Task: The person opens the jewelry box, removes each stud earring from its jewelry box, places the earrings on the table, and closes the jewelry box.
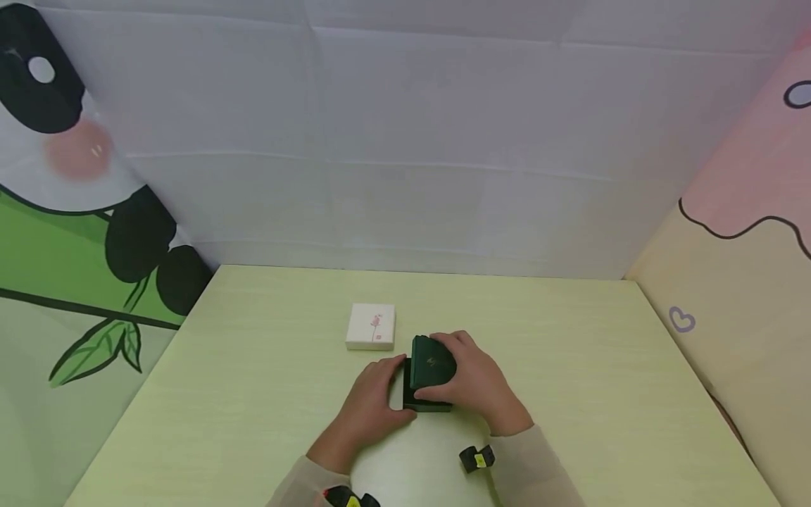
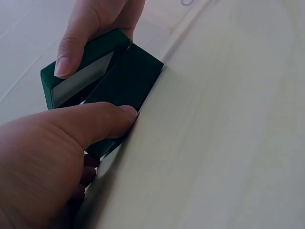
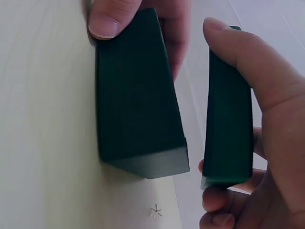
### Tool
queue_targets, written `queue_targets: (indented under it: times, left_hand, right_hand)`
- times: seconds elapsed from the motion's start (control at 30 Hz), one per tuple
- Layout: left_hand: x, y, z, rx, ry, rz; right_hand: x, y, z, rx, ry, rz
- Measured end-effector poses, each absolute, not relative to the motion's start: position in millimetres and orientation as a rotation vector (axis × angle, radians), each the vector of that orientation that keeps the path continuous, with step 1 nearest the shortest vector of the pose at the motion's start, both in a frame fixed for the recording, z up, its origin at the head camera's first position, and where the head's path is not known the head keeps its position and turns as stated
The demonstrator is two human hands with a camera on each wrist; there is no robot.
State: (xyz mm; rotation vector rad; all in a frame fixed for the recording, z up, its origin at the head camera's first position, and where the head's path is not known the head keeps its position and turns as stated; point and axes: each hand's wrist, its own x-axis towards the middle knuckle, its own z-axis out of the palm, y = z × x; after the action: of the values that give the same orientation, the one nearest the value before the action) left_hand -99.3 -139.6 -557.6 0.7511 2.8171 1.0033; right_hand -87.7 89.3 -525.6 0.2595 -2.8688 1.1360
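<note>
Low over the table, a small dark green gift box is parted into two pieces. Its base is gripped by my left hand, with the thumb along the near side and fingers on the far side. My right hand holds the green lid, tilted above the base, between thumb and fingers. A gap separates lid and base in the right wrist view. The lid's top carries a small faint gold mark, and a pale inner face shows in the left wrist view. The base's inside is mostly hidden by the lid.
Behind the hands, a white box with a pink flower print sits on the pale yellow table. A white cloth wall rises at the table's back edge, with cartoon-printed panels at both sides.
</note>
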Motion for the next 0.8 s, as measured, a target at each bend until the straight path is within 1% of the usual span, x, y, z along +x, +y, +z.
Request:
queue_targets:
  times: [0.37, 0.8]
  left_hand:
    - [-100.6, -142.3, -556.9, 0.774, 2.847, 1.011]
    - [-100.0, -140.5, -560.3, 0.803, 2.858, 1.002]
  right_hand:
    - [-82.7, 78.5, -525.1, 0.381, -2.899, 0.987]
    - [-73.4, 74.4, -525.7, 0.384, -2.914, 0.973]
